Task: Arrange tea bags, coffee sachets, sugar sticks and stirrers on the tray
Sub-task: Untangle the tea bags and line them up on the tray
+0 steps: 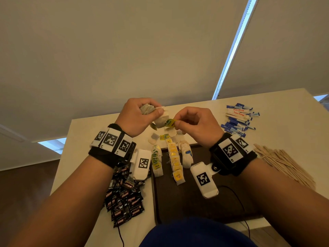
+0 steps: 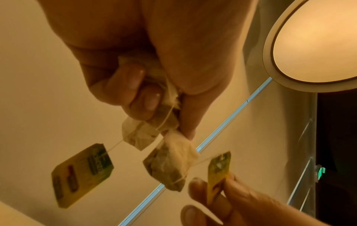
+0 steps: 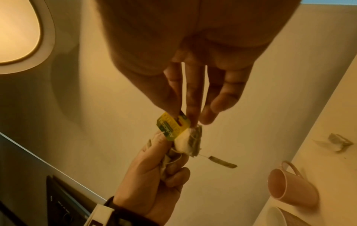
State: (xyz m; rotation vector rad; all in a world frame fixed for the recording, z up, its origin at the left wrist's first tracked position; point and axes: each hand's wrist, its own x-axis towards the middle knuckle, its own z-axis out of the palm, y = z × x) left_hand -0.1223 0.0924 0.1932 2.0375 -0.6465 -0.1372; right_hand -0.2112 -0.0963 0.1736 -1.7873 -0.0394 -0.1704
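1. Left hand (image 1: 138, 115) raised above the table (image 1: 277, 125), fingers curled round a bunch of tea bags (image 1: 154, 114); seen from the left wrist, the bags (image 2: 154, 126) squeezed between fingers and thumb, strings tangled among them.
2. Right hand (image 1: 195, 124) held level beside it, thumb and fingertips pinching a yellow-green paper tag (image 1: 170, 122) tied by string to one bag of the bunch; same tag (image 3: 172, 126) caught at the fingertips in the right wrist view.
3. A second tag (image 2: 81, 175) left dangling free on its string below the left hand.
4. Below the hands, more tea bags laid in three rows (image 1: 173, 157) on the far end of a dark brown tray (image 1: 187, 198), with a few loose bags (image 1: 154, 138) on the table just beyond its far edge.
5. Black coffee sachets (image 1: 124, 198) heaped on the table left of the tray, partly under the left forearm.
6. Blue and white sugar sticks (image 1: 238, 119) piled at the far right of the table, well apart from the tray.
7. Wooden stirrers (image 1: 284, 164) fanned out to the right of the tray, beside the right wrist.
8. Pink mug (image 3: 291, 185) pictured in the right wrist view near a white rim, position relative to the tray unclear.
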